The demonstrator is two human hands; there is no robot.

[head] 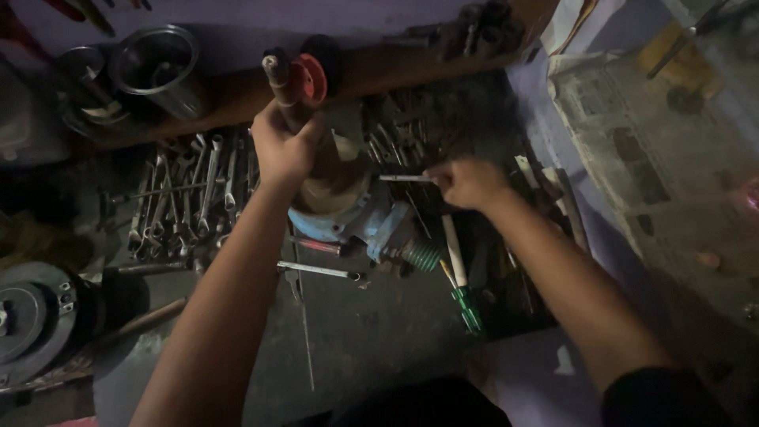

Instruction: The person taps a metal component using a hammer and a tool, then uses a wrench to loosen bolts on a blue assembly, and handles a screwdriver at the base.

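Note:
My left hand (pixel 283 149) grips the upright shaft (pixel 278 79) of a blue motor-like part (pixel 354 221) that stands on a dark work surface. A red disc (pixel 311 79) sits near the shaft's top. My right hand (pixel 468 183) pinches a thin metal rod (pixel 403 179) that points left toward the part's brown upper housing (pixel 336 186). A green coil spring (pixel 424 255) lies at the part's lower right.
Several wrenches (pixel 186 198) lie spread at the left. A screwdriver with a green handle (pixel 466 304) and a metal bar (pixel 316 270) lie in front. Steel pots (pixel 154 67) stand at the back left, a round black part (pixel 32 316) at the left edge, newspaper (pixel 632 134) at the right.

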